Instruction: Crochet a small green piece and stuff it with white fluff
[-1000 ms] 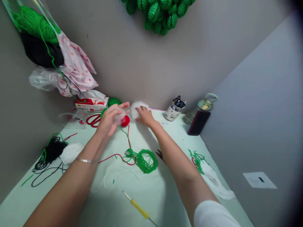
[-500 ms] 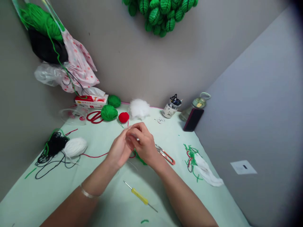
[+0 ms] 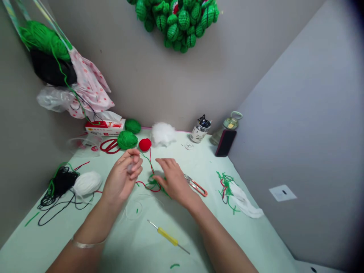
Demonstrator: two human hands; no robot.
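Note:
My left hand [image 3: 122, 176] is raised over the table with its fingers curled in. Something small and pale seems to show between them, too unclear to name. To its right, my right hand [image 3: 174, 182] has thumb and fingers apart and holds nothing. Beneath it lies a small green crocheted piece [image 3: 153, 181], partly hidden, with red yarn [image 3: 150, 159] and green yarn running from it. Thread snips [image 3: 196, 185] with orange handles lie just beyond my right wrist. A yellow-handled crochet hook [image 3: 167, 236] rests between my forearms, and a thin white thread [image 3: 133, 211] loops near my left wrist.
At the back stand green yarn balls [image 3: 127, 140], a red yarn ball [image 3: 145, 144], white stuffing [image 3: 163, 134], a pen jar [image 3: 199, 132], a bottle [image 3: 217, 137] and a phone [image 3: 226, 143]. White yarn [image 3: 87, 182] and black yarn [image 3: 64, 181] lie left, yarn scraps [image 3: 226, 185] right.
My hands were together and have come apart, the left moving left and the right opening over the green piece. The view has shifted slightly.

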